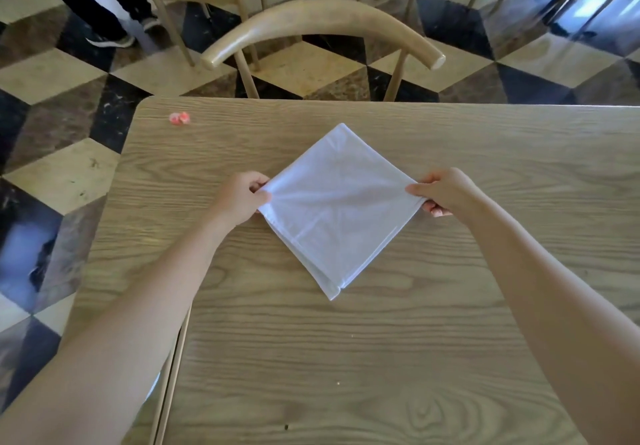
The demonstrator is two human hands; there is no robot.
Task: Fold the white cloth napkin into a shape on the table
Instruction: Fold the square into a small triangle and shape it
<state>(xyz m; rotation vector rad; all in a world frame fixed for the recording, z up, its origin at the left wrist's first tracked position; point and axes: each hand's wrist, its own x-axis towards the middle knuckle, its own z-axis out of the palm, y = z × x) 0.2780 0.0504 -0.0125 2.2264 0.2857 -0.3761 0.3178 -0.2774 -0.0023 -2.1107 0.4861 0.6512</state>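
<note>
fingers: left hand (242, 199) pinches the napkin's left corner; right hand (440, 192) pinches its right corner
napkin (337, 209): white, folded into a diamond, lying flat mid-worktop
worktop (346, 358): pale wood grain
pink bits (180, 118): near far-left corner
chair (322, 22): beyond far edge

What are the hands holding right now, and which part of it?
Both hold the white cloth napkin, folded into a diamond on the table: the left hand pinches its left corner, the right hand its right corner.
</note>
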